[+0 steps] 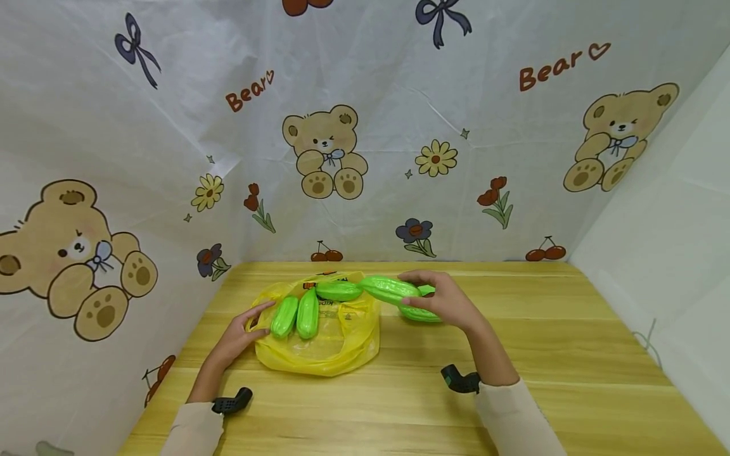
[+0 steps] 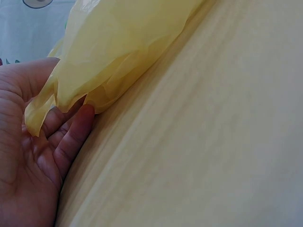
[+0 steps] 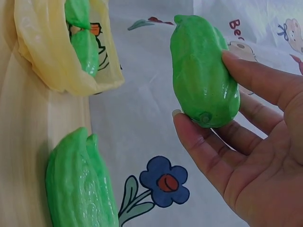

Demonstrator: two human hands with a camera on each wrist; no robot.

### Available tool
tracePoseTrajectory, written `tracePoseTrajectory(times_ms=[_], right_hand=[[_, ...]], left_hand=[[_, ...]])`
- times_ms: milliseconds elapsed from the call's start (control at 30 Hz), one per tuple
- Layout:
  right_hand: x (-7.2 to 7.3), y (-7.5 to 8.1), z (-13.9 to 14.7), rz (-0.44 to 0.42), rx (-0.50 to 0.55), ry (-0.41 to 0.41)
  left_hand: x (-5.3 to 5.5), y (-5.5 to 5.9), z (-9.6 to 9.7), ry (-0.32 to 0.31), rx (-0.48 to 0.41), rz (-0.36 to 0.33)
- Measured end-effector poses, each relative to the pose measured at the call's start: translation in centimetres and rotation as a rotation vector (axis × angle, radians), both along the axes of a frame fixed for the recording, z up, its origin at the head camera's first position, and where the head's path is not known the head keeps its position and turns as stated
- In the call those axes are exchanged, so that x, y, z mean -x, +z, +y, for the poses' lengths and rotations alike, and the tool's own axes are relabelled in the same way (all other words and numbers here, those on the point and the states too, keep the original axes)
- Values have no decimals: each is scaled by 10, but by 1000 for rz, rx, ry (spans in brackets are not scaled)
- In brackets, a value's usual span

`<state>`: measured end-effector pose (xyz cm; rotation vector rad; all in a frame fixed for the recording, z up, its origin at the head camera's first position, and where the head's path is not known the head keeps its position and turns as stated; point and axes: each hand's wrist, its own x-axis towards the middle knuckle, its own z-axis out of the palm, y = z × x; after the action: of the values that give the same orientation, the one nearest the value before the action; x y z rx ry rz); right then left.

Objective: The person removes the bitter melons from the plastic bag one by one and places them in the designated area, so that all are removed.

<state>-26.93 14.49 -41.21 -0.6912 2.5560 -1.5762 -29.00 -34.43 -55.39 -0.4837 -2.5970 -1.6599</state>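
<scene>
My right hand (image 1: 447, 303) holds a shiny green bitter melon (image 1: 390, 289) between thumb and fingers, raised above the table at the bag's right edge. The right wrist view shows the held melon (image 3: 203, 71) from its blunt end. A yellow plastic bag (image 1: 319, 364) lies spread with its mouth open. Inside it are two melons (image 1: 308, 314) side by side at the left and another melon (image 1: 339, 291) at the back. My left hand (image 1: 238, 335) grips the bag's left rim; in the left wrist view, thin yellow plastic (image 2: 123, 42) passes between thumb and fingers.
More green melons (image 1: 421, 314) lie on the wooden table (image 1: 559, 354) beneath my right hand, partly hidden by it. Behind the table hangs a white cloth (image 1: 388, 209) printed with bears and flowers. A thin cord (image 1: 650, 335) is at the right edge.
</scene>
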Motion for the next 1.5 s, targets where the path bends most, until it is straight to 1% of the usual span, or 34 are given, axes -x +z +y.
tracePoseTrajectory(times_ms=[67,100,133,233,300,333,367,400,467,567,667,867,933,1000,1167,1233,1333,1500], right_hand=[[0,-1,4,8,0,-10],[-1,2,5,10,0,-18],[-2,3,6,12,0,-25],[2,-1,12,27,4,-33],[2,1,15,26,8,-40],[4,-1,18,28,14,-41],[5,-3,21,31,17,-45],[5,-2,24,29,17,-54],[6,-3,29,31,13,-73],[8,-3,34,38,9,-94],[9,-3,39,48,7,-98],[9,-5,47,60,4,-124],[9,-5,50,53,14,-137],[10,-6,53,39,31,-145],[12,-6,63,25,50,-162],[13,-6,67,31,42,-173],[13,-7,74,31,37,-186],[12,-8,86,40,40,-218]], left_hand=[[-1,1,0,-6,-3,-2],[-1,1,0,-6,0,-2],[-4,5,3,-5,5,2],[-6,7,4,2,17,8],[-5,6,4,6,22,11],[-5,6,4,5,19,13],[-2,3,1,1,14,12],[-1,2,0,-5,6,12],[0,2,0,-10,-4,10],[-2,3,1,-4,11,13],[-6,9,6,6,31,11],[-19,32,16,-9,43,4],[-20,34,16,-17,48,7],[-18,30,14,-19,48,12],[-6,9,5,-4,45,23],[-3,4,2,1,45,16],[-2,2,0,-1,34,5],[-1,2,-1,-24,-6,-7]])
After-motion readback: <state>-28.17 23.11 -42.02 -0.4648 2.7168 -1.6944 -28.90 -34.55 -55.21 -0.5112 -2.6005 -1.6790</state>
